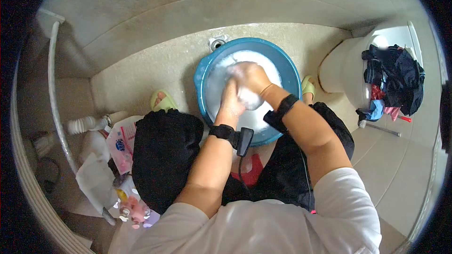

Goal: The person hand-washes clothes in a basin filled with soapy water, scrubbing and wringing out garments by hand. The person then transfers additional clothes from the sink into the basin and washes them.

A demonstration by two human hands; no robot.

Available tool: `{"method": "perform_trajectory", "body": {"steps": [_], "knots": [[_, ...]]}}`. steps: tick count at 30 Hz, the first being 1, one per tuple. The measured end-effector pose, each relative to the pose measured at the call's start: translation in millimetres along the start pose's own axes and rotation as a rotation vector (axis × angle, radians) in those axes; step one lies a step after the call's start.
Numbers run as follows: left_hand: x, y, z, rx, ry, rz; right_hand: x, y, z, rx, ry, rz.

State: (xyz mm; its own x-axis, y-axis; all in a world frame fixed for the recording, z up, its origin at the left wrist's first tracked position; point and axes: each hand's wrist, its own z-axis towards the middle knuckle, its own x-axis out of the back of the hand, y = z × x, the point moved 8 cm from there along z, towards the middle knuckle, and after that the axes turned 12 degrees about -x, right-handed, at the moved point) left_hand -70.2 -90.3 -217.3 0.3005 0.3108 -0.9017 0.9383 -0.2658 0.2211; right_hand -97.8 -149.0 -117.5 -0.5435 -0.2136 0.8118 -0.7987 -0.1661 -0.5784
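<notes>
A round blue basin (201, 84) stands on the floor between my feet, with white suds (263, 115) in it. Over the suds my two hands are pressed together around a white, foamy item (249, 98). My left hand (231, 99) is on the item's left side, its fingers partly hidden by the other hand. From the upper right, my right hand (252, 77) curls over the item, its fingertips smeared by motion. Black straps with small devices are on both wrists.
Dark and coloured clothes (398, 77) lie on a white toilet (343, 66) at the right. A floor drain (217, 44) is behind the basin. At the left are a pipe (54, 89), a pink-and-white bag (123, 146) and several bottles (136, 209).
</notes>
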Motion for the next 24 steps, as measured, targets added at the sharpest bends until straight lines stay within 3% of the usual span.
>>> {"method": "perform_trajectory", "body": {"steps": [2,5,6,7,8,10,12,14,16,18,19,20,22,23,24], "knots": [[-17.2,10.9,-16.2,0.045,0.146,0.402,12.9,73.3,-4.8,-0.497,-0.169,0.0],[-36.8,16.2,-12.6,0.078,0.059,0.617,34.2,104.7,-26.7,-0.581,-0.147,-0.102],[-44.0,18.8,-14.7,0.116,-0.014,0.733,42.4,113.8,-38.8,-0.65,-0.095,0.029],[-40.9,29.1,-18.7,0.104,0.079,0.907,48.6,122.2,-49.9,-0.713,-0.044,0.163],[-24.0,28.3,-11.8,0.096,0.077,0.908,58.1,118.2,-58.8,-0.706,-0.041,0.164],[22.7,35.5,11.0,0.009,-0.026,1.578,68.9,95.9,-77.1,-0.681,-0.225,0.39],[8.0,43.6,-6.4,0.103,-0.055,1.684,77.6,81.4,-85.7,-0.642,-0.281,0.403],[-15.9,55.2,-16.5,-0.011,-0.125,2.087,90.8,44.6,-87.4,-0.403,-0.304,0.492],[-43.4,63.3,-27.9,-0.149,-0.117,2.129,107.6,20.3,-90.5,-0.294,-0.266,0.508],[-102.7,46.8,-44.9,-0.507,-0.653,1.925,126.3,-1.3,-94.5,-0.222,-0.223,0.799],[-120.6,36.1,-55.0,-0.496,-0.766,1.996,133.4,-10.5,-96.2,-0.212,-0.218,0.808],[-137.3,36.8,-60.2,-0.501,-0.769,2.01,145.8,-20.0,-97.0,-0.167,-0.171,0.92],[-128.7,27.4,-55.8,-0.015,-0.591,1.929,161.9,-17.0,-100.8,-0.111,-0.113,1.042],[-130.1,33.2,-50.8,-0.229,-0.604,1.867,171.8,0.4,-99.0,-0.157,-0.023,0.966],[-137.7,43.7,-51.9,-0.2,-0.523,1.906,181.1,19.3,-98.5,-0.205,0.066,0.892]]}}
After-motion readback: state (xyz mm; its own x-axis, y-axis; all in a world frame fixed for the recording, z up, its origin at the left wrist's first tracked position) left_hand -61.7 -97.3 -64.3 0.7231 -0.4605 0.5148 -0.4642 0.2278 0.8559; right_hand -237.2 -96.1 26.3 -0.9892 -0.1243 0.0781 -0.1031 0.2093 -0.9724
